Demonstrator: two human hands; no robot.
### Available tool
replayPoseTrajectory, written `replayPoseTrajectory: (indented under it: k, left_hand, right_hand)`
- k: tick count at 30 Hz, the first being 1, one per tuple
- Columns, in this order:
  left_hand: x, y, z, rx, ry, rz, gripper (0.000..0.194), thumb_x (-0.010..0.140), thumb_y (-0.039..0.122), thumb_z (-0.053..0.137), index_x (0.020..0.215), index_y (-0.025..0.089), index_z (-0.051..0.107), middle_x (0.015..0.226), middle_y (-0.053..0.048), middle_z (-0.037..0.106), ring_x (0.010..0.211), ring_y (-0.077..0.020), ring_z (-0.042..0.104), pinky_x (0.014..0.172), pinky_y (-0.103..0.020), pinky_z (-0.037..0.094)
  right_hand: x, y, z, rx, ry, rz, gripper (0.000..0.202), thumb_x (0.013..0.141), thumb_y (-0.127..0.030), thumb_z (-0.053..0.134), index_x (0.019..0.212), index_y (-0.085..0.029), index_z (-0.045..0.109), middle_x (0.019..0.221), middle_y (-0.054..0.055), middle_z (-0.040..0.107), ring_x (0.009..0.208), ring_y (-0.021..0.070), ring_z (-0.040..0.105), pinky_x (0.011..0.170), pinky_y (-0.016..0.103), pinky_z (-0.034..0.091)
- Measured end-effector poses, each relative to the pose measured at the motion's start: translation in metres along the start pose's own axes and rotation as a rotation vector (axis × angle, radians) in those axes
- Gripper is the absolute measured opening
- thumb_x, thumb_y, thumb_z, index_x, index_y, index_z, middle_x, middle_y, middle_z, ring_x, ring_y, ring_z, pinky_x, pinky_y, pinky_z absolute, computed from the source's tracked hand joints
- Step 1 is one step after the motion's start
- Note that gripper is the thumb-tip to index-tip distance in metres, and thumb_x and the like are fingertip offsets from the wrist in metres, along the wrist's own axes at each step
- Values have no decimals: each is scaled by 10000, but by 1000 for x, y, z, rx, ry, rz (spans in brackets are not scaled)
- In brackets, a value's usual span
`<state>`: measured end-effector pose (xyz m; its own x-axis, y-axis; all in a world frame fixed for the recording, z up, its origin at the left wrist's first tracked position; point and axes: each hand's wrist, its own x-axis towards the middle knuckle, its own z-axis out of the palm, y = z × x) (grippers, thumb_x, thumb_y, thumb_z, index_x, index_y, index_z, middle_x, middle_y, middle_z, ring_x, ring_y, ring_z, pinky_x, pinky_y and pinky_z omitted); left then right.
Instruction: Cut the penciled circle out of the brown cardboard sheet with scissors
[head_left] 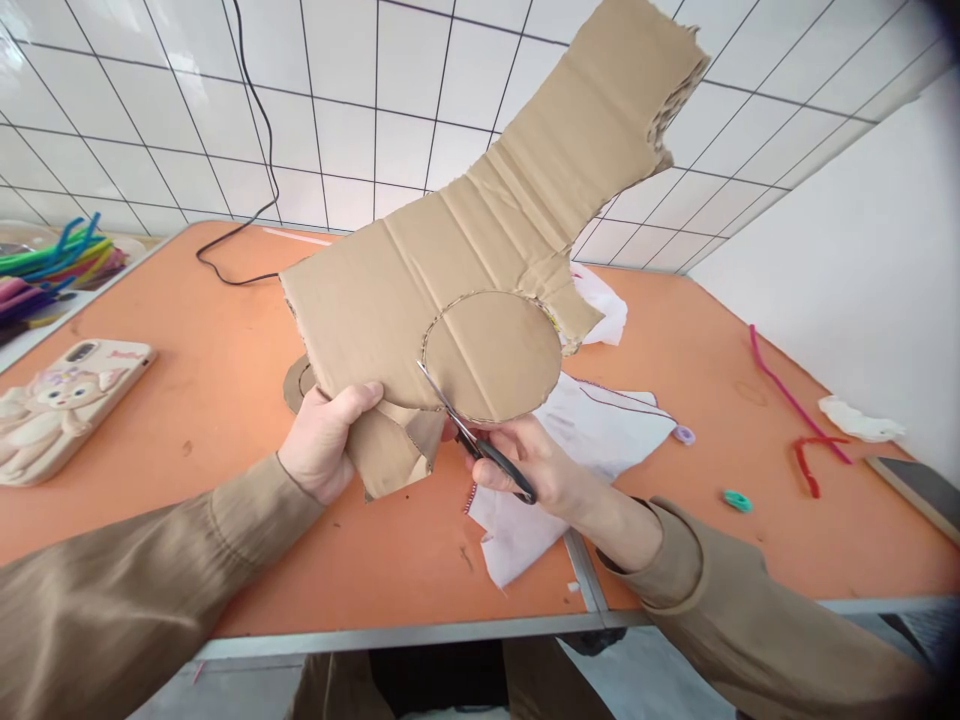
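Observation:
My left hand (326, 440) grips the lower left edge of a large, irregular piece of brown cardboard (465, 240), held up tilted above the orange table (225, 400). A circle (491, 355) is cut almost all the way round in the cardboard's lower part. My right hand (532, 465) holds black-handled scissors (472, 435), whose blades sit in the cut at the circle's lower left edge. Both sleeves are tan.
A phone in a cartoon case (64, 405) lies at the left. Coloured pipe cleaners (52, 265) are piled at the far left; red and pink ones (802, 430) lie at the right. White cloth (585, 440) lies under the cardboard. A black cable (247, 200) runs up the tiled wall.

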<state>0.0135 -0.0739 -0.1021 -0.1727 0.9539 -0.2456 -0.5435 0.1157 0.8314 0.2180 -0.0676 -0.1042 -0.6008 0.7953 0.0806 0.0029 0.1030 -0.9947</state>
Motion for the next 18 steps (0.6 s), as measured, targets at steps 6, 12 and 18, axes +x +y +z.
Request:
replayPoseTrajectory:
  k: [6,12,18]
  left_hand:
    - [1,-2,-2,17,-56,30,399,615,248,828,983,138,720,979,-112,763,894,-278,710,699,-300,601]
    - [0,-2,-2,-30,-77,50,512,621,232,828,1110,152,703,945,-86,769,889,-268,714,698,-295,603]
    - [-4,-2,1,-47,-32,-32,584,615,229,828,1178,169,680,949,-76,767,904,-264,713,720,-293,591]
  right_hand:
    - [-1,2,0,3,-8,43,481,692,-570,777,849,-144,620,680,-27,418,587,97,363,486,243,288]
    - [-3,0,3,-34,34,75,474,679,-581,778,749,-164,564,635,-40,416,564,94,363,494,254,283]
    - [1,6,0,-80,51,0,478,706,-616,736,882,-179,655,666,-12,492,595,132,435,536,278,356]
